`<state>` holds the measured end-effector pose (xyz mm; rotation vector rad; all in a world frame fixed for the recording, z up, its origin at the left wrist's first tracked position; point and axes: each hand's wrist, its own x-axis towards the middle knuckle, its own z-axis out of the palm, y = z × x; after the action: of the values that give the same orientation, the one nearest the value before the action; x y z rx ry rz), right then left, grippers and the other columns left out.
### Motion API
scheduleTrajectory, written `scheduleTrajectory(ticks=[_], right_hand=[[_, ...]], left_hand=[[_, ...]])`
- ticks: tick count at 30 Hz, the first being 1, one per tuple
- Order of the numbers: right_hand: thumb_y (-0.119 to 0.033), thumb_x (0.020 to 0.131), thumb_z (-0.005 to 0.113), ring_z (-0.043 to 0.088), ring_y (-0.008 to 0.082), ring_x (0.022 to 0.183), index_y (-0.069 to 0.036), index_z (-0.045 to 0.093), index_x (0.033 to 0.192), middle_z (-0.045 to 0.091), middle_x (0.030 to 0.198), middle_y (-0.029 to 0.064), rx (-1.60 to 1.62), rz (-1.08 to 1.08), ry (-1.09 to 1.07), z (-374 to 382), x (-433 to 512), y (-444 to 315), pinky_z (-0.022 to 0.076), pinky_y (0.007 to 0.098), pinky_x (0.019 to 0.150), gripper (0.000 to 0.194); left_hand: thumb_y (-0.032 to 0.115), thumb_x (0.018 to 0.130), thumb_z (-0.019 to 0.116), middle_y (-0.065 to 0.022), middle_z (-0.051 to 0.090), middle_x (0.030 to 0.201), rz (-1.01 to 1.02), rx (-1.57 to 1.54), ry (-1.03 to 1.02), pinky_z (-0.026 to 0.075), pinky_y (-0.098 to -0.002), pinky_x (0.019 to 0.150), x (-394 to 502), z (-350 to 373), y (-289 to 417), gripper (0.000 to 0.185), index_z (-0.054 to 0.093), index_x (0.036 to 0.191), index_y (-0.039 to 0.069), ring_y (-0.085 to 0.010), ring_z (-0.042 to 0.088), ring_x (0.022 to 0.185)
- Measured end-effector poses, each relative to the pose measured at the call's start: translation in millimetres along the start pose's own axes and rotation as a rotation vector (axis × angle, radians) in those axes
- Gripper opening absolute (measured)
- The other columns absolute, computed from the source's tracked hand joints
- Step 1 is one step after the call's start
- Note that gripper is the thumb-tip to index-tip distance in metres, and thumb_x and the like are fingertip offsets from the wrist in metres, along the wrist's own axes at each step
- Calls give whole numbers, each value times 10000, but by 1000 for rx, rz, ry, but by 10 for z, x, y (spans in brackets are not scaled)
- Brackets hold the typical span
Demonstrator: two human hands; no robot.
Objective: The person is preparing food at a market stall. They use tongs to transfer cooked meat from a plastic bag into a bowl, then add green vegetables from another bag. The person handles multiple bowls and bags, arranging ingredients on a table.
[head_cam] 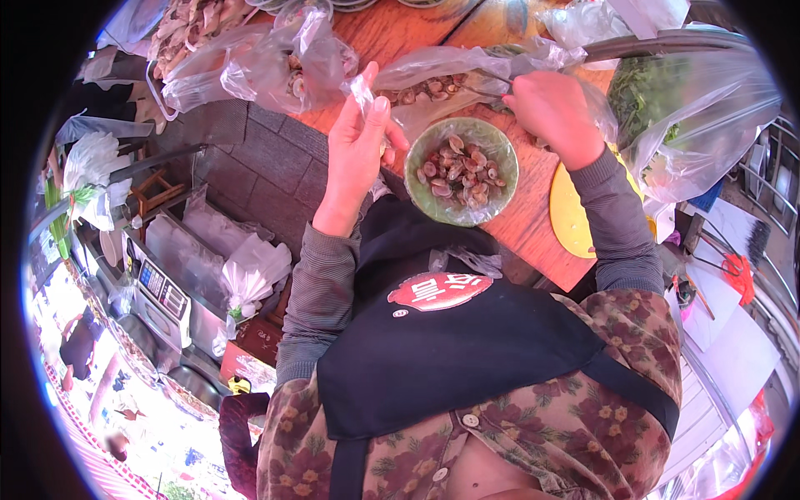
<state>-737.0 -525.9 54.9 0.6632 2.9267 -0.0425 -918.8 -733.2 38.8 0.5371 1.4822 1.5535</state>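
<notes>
A green bowl (514, 164) lined with clear plastic stands on the orange-brown wooden table (531, 215), with many small clams (462, 172) in it. To its upper left, my left hand (362, 134) is raised, with a bit of clear plastic bag (361, 94) between thumb and fingers. My right hand (553, 109), above and right of the bowl, is closed around thin dark metal handles that look like scissors or tongs (490, 86). Their far end reaches over an opened clear plastic bag (447, 62) of more clams (431, 90), behind the bowl.
Another clear bag (269, 69) with shellfish lies at the upper left. A yellow round board or lid (572, 215) sits under my right forearm. A large bag of leafy greens (650, 112) stands at the right. A digital scale (159, 300) and plastic bags (250, 269) are at the left, off the table.
</notes>
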Motion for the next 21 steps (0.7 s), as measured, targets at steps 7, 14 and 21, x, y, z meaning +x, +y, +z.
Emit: scheduleTrajectory(ticks=[7, 14, 21], right_hand=[[-279, 823, 707, 643, 351, 671, -44, 682, 728, 623, 655, 146, 220, -134, 169, -117, -120, -267, 495, 453, 587, 255], [-293, 817, 714, 655, 336, 683, -53, 683, 725, 636, 660, 130, 35, -13, 43, 396, 74, -191, 509, 434, 582, 258], [-309, 832, 697, 656, 335, 689, -60, 685, 746, 642, 681, 135, 79, -97, 63, 599, 166, -60, 514, 434, 589, 264]], left_hand=[[256, 1045, 501, -7, 609, 649, -3, -5, 17, 388, -181, 495, 31, 38, 46, 521, 353, 1520, 104, -35, 474, 510], [277, 1062, 460, -15, 589, 672, 18, 38, 28, 391, -196, 506, 44, 53, 98, 492, 370, 1510, 97, -59, 472, 527], [271, 1047, 499, -14, 618, 669, 13, -6, 39, 388, -182, 488, 64, 50, 66, 520, 356, 1519, 105, -41, 472, 504]])
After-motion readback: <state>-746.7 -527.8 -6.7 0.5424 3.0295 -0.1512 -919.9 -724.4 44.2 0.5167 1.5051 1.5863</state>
